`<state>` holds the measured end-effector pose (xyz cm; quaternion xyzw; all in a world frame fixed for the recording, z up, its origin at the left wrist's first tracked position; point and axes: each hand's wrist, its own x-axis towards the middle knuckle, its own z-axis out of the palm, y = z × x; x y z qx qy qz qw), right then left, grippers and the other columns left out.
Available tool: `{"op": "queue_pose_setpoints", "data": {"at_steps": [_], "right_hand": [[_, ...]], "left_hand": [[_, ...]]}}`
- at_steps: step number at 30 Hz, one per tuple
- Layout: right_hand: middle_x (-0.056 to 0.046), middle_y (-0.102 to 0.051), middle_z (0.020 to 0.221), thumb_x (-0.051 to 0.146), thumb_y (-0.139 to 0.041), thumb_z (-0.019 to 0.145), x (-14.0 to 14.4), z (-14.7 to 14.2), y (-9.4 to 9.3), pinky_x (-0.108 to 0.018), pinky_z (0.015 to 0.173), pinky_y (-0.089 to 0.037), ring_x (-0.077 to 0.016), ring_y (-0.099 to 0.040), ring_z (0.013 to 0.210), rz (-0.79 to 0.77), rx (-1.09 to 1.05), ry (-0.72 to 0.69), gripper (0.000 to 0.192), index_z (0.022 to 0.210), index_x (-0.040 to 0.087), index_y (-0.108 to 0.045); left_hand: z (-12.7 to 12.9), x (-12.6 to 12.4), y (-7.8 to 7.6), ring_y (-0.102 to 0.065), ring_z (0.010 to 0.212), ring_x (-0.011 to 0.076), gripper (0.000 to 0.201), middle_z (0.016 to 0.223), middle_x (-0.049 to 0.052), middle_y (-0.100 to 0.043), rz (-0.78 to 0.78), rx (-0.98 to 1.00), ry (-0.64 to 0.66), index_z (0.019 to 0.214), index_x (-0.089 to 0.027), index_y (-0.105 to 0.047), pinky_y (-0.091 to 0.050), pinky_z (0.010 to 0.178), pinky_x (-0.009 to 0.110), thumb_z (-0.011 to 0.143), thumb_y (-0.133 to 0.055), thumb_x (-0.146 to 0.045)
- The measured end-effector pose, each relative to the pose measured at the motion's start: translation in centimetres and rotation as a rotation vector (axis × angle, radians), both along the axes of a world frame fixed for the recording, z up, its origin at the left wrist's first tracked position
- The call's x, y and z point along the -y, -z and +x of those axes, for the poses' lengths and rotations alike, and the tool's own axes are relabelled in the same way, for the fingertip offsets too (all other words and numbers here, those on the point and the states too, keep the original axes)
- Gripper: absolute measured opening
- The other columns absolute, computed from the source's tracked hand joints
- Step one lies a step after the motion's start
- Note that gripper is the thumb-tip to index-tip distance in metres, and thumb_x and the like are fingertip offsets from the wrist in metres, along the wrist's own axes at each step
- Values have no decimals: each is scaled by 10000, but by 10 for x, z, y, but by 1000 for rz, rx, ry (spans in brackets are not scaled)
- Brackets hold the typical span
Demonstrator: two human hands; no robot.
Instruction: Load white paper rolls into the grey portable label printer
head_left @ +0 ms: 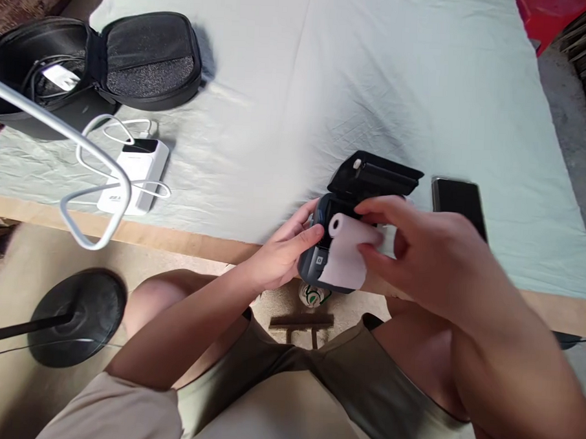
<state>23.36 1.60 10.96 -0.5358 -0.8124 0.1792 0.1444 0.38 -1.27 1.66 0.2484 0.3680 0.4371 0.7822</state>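
Over the tabletop's (199, 244) near edge, I see my left hand (281, 256) curled around a rounded, hard-cased device (311, 265), its angular black lid (380, 176) raised; my half-curled right hand (425, 254) straddles the matte white paper roll (353, 241) at the open bay, grip unclear; wrinkled cloth (258, 127) stretches bare beyond the lid, a flat phone (461, 200) close rightward

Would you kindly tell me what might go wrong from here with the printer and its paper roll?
The left hand holds the printer at the near edge of the table; if it slackened, the printer might drop. The loose end of the roll lies over the printer's near side, so a careless tug by the right hand might crease or tear it. The open lid, if bumped, might swing onto the fingers.
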Motion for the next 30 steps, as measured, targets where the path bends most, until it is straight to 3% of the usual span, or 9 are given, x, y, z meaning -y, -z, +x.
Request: {"op": "queue_pose_setpoints", "data": {"at_steps": [4, 7, 9, 15, 18, 20, 25, 28, 30], "right_hand": [[3, -831, 954, 383, -795, 873, -14, 36, -1, -342, 521, -445, -186, -629, 600, -108, -630, 202, 356, 1228, 408, -798], [-28, -808, 1013, 499, -823, 885, -37, 53, 15, -443, 621, -583, -251, -721, 737, -94, -823, 378, 275, 1133, 412, -744], [-18, -766, 963, 498, -880, 841, -51, 61, 34, -476, 717, -663, -260, -760, 798, -92, -852, 370, 354, 1119, 384, -694], [-116, -834, 1290, 440, -784, 1017, -64, 80, 77, -435, 907, -666, -270, -802, 1092, 260, -371, 307, 312, 1302, 323, -735], [-95, -863, 1292, 356, -789, 1011, -68, 84, 84, -463, 931, -646, -284, -794, 1010, 283, -153, 286, 413, 1421, 328, -751], [-81, -881, 1179, 296, -813, 960, -69, 83, 83, -481, 939, -640, -296, -791, 931, 242, -79, 256, 466, 1424, 299, -768], [-166, -858, 1381, 219, -589, 1095, -47, 70, 61, -495, 1079, -609, -326, -821, 1122, 355, 4, 227, 425, 1480, 268, -763], [-175, -846, 1278, 315, -669, 1083, -32, 55, 58, -452, 886, -600, -287, -766, 920, 498, 24, 198, 400, 1456, 226, -780], [-165, -848, 1242, 406, -727, 1069, -27, 44, 65, -436, 810, -563, -303, -761, 947, 495, 75, 123, 407, 1414, 211, -816]], "left_hand": [[-1, -2, 1, -825, 1030, 195, 755, 1229, 28, -885, -22, 52, -69, 1500, -282, -791, -664, 891, 293, 882, -1103, -583], [1, -4, 1, -823, 1040, 180, 645, 1198, 8, -886, -33, 90, -89, 1355, -261, -841, -672, 903, 283, 859, -1125, -561], [2, -6, 0, -821, 1011, 174, 624, 1161, 0, -886, -29, 90, -90, 1317, -253, -845, -671, 885, 278, 855, -1127, -562], [4, -5, -2, -847, 1017, 195, 593, 1157, 19, -909, -10, 57, -91, 1342, -263, -825, -662, 872, 280, 906, -1084, -571], [2, -4, 0, -866, 1084, 233, 636, 1234, 44, -917, 3, 45, -88, 1391, -261, -812, -663, 894, 308, 914, -1069, -595], [2, -4, 1, -872, 1154, 263, 676, 1295, 62, -915, 6, 39, -78, 1450, -263, -795, -665, 924, 326, 927, -1054, -605], [4, -4, -1, -858, 1006, 184, 576, 1137, 4, -908, 4, 84, -104, 1337, -260, -828, -670, 871, 272, 917, -1079, -563], [4, -5, -1, -852, 956, 173, 562, 1102, -6, -907, -2, 91, -118, 1290, -253, -833, -675, 847, 266, 904, -1087, -574], [3, -5, 0, -869, 995, 209, 595, 1137, 18, -916, -11, 71, -120, 1288, -247, -822, -677, 853, 293, 894, -1084, -607]]}}
